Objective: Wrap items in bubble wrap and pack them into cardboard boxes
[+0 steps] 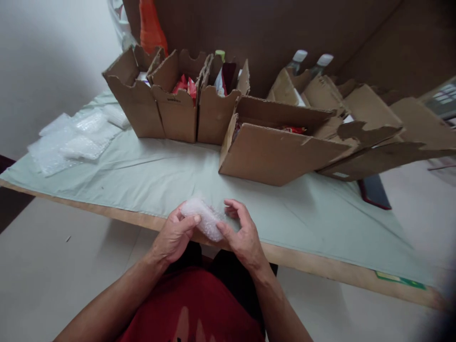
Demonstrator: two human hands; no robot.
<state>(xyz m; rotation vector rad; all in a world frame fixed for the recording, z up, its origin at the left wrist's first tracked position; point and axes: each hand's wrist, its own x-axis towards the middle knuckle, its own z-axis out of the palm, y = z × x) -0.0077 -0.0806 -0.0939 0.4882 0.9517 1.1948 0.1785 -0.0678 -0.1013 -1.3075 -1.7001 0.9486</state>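
A folded bundle of bubble wrap (203, 216) is held low over the front edge of the cloth-covered table. My left hand (176, 235) grips its left end, thumb on top and fingers beneath. At the right end, my right hand (244, 235) has its thumb pressed on the wrap, while its index finger curves away above. Whether anything lies inside the bundle cannot be made out. More bubble wrap pieces (80, 140) lie in a loose heap at the table's left side.
Several cut cardboard boxes (178, 111) line the back of the table, with red packets inside some. One wide box (274, 154) stands nearer me. Bottles with white caps (299, 57) and an orange object (151, 28) are behind. A dark flat device (374, 192) lies at right.
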